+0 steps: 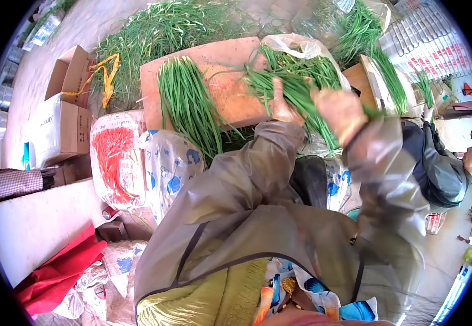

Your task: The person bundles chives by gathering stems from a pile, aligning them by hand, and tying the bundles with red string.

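My left hand (pixel 286 106) is closed round a bunch of long green stalks (pixel 271 81) above the right part of a wooden board (pixel 236 98), its thumb pointing up. My right hand (pixel 340 111), blurred by motion, is just right of it with fingers curled at the leaves of the same bunch; what it grips is smeared. Another bundle of green stalks (pixel 189 103) lies on the left of the board, leaves hanging over the near edge. Behind my hands, an open clear plastic bag (pixel 306 46) holds more green stalks.
Loose greens (pixel 160 30) are heaped beyond the board. Red ties (pixel 113 160) lie on a white sack at the left, near cardboard boxes (pixel 75 127) and a yellow strap (pixel 108 81). At the right sits a co-worker (pixel 442 174) holding greens.
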